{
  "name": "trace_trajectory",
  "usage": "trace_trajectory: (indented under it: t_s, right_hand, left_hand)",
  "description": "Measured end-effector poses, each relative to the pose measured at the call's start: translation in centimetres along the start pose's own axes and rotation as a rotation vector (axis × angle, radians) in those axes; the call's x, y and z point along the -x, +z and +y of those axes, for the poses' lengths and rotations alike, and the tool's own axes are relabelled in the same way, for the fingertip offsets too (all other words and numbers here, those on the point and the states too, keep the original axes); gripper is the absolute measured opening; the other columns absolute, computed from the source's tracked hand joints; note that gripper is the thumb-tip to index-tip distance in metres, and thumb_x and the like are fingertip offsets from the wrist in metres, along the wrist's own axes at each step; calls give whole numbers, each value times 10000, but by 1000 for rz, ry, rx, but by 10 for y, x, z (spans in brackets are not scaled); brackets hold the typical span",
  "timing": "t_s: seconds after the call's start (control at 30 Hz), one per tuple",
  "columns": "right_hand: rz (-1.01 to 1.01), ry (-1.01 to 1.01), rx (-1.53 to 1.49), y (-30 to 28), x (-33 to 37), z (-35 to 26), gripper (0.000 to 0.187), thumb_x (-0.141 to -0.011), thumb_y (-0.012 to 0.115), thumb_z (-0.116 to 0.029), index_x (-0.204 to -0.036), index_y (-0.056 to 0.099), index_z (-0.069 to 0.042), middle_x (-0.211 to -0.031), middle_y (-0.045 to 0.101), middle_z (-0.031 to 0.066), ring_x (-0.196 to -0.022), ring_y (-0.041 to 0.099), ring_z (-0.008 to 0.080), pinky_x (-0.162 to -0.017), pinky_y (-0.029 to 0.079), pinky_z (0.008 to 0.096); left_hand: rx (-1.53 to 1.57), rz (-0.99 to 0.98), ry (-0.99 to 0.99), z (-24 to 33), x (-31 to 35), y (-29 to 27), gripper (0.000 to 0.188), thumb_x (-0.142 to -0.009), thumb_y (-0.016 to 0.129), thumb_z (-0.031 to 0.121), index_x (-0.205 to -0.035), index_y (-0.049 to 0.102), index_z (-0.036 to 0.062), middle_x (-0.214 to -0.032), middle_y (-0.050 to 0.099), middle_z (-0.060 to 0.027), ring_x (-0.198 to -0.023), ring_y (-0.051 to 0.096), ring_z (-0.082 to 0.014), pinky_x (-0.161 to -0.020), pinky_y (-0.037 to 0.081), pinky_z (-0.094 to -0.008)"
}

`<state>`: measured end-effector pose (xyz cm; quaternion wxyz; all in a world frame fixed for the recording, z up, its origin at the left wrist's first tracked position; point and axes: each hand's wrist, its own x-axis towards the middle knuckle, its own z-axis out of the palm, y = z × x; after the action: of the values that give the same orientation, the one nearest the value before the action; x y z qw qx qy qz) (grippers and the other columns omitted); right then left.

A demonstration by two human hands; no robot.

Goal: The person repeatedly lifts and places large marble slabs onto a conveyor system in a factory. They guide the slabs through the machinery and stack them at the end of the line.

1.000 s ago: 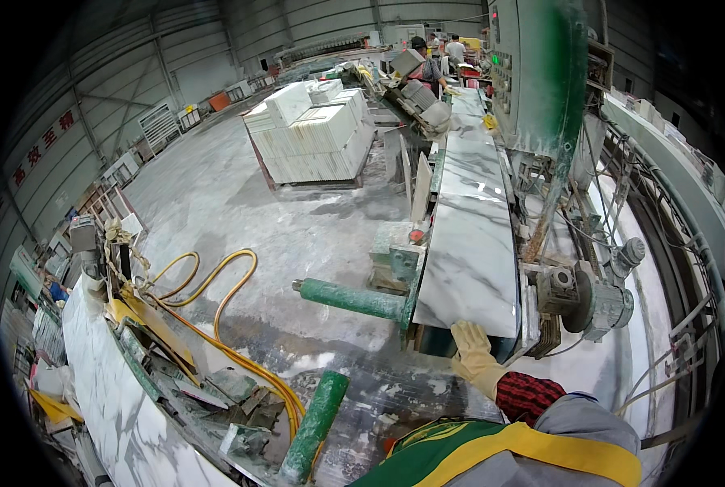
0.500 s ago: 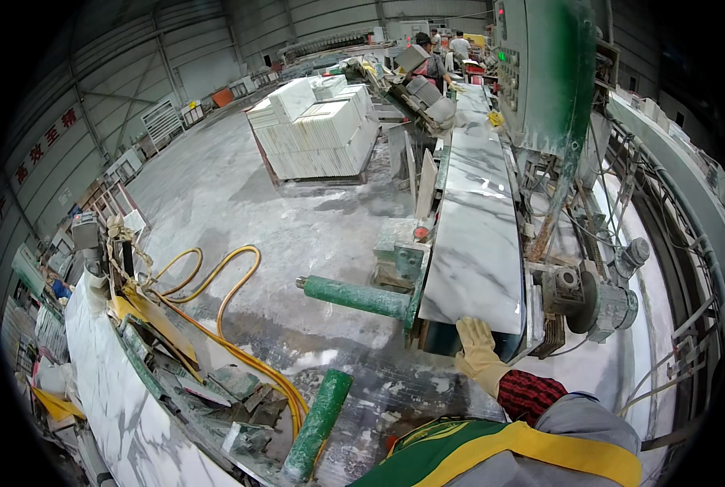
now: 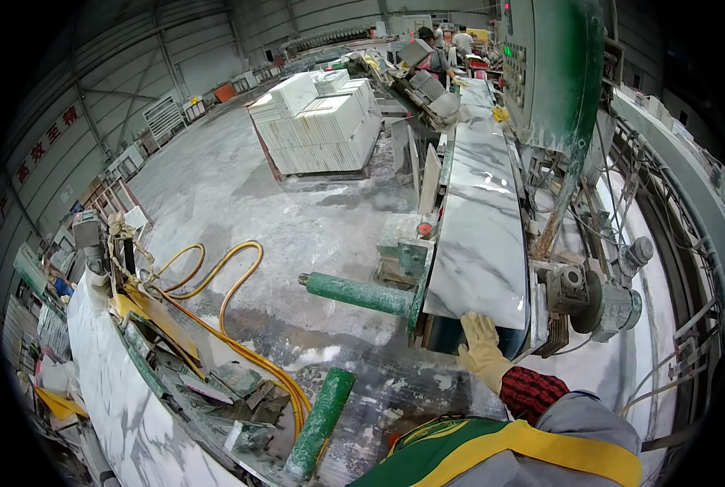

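A long white marble slab (image 3: 482, 235) with grey veining is lying flat on the bed of a stone-working line, running away from the person toward a green control cabinet (image 3: 553, 69). The right hand (image 3: 482, 351), wearing a pale yellow work glove, is resting flat with fingers spread against the slab's near end, at its lower edge; it is pressing or steadying rather than pinching anything. The left hand is not showing in this view, so its state cannot be told. A green roller bar (image 3: 358, 294) is projecting sideways from the machine just left of the slab's near corner, and a second green roller (image 3: 320, 422) is lying lower, near the person's chest. An electric motor (image 3: 610, 300) is sitting just right of the slab end. In judgement, the slab is heavy, rigid and brittle, its polished wet-looking face is likely slippery, and its thin edges and corners are prone to chipping; it is best taken by the two long edges near the end, palms under the rim, and kept level on the rollers rather than lifted by one corner. A yellow hose (image 3: 224, 284) is looping across the dusty floor to the left, beside another veined slab (image 3: 127, 406). Stacked white tiles (image 3: 322, 122) are standing on a pallet well beyond.
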<state>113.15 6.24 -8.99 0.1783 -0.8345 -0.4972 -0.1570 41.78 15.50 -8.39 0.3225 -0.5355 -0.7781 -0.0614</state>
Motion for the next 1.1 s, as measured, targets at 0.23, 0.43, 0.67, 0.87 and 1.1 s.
trace_trajectory:
  t_s: [0.23, 0.43, 0.67, 0.87, 1.1]
  right_hand:
    - [-71, -11, -196, -21, -72, 12, 227, -930, 630, -153, -1121, 670, -38, -1124, 706, 190, -1147, 644, 360, -1075, 464, 530]
    - [-8, -224, -361, 36, -133, 4, 166, -885, 630, -142, -998, 703, -44, -994, 695, 186, -998, 643, 412, -903, 513, 529]
    - [72, -197, -432, 79, -124, 63, 272, -930, 678, -102, -1179, 756, -21, -1248, 737, 203, -1221, 650, 422, -1104, 485, 510]
    - [64, -281, -382, 68, -130, 59, 287, -937, 682, -114, -1203, 740, -24, -1291, 712, 204, -1252, 620, 424, -1134, 451, 517]
    - [57, -384, -427, 43, -129, 68, 237, -905, 705, -104, -1134, 738, -50, -1241, 721, 182, -1261, 621, 406, -1183, 416, 547]
  left_hand:
    - [29, -194, -70, -4, 1, -17, 476, -1068, 551, 453, -1246, 766, 67, -1194, 740, -260, -1101, 715, -428, -964, 570, -528]
    - [187, -84, -177, -39, 43, 17, 453, -1076, 574, 262, -1439, 634, -1, -1498, 614, -252, -1390, 568, -428, -1178, 426, -537]
    - [153, -223, -320, 27, 48, -9, 520, -1016, 611, 342, -1511, 562, 189, -1591, 517, -132, -1450, 457, -371, -1156, 347, -570]
    - [255, -276, -300, 29, 63, -29, 478, -1016, 605, 320, -1478, 570, 202, -1571, 516, -160, -1423, 466, -422, -1172, 365, -553]
    - [325, -401, -262, 45, 57, -54, 452, -1033, 582, 263, -1466, 518, 153, -1549, 476, -195, -1393, 454, -468, -1134, 426, -538]
